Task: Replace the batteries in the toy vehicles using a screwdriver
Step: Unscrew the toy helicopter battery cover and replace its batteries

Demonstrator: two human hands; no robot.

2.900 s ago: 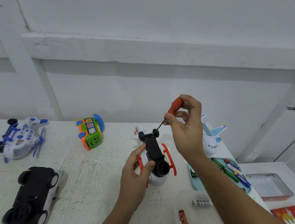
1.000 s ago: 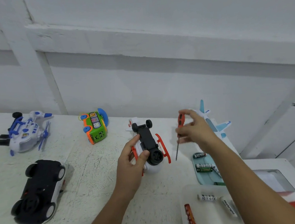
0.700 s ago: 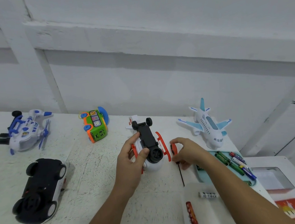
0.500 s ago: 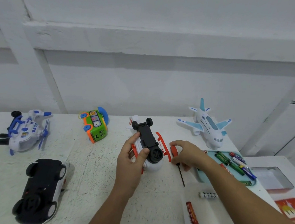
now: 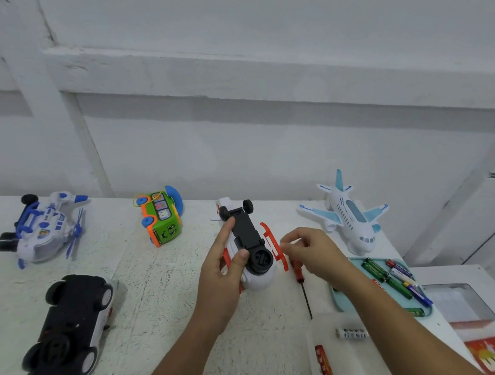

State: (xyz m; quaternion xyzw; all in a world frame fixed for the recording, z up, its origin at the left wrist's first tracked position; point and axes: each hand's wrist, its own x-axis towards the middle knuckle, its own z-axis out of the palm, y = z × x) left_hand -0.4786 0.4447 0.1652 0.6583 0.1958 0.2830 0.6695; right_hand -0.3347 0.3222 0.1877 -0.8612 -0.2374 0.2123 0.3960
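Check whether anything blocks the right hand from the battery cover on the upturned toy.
Nothing visible does. The right hand hangs beside the upturned toy, apart from it, with open air between. The screwdriver lies on the table below, out of the way.

One head-worn wide view looks forward and down, close over the table (image 5: 159, 284).

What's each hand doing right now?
Left hand: closed on the upturned toy.
Right hand: open, holding nothing; screwdriver lies on the table.
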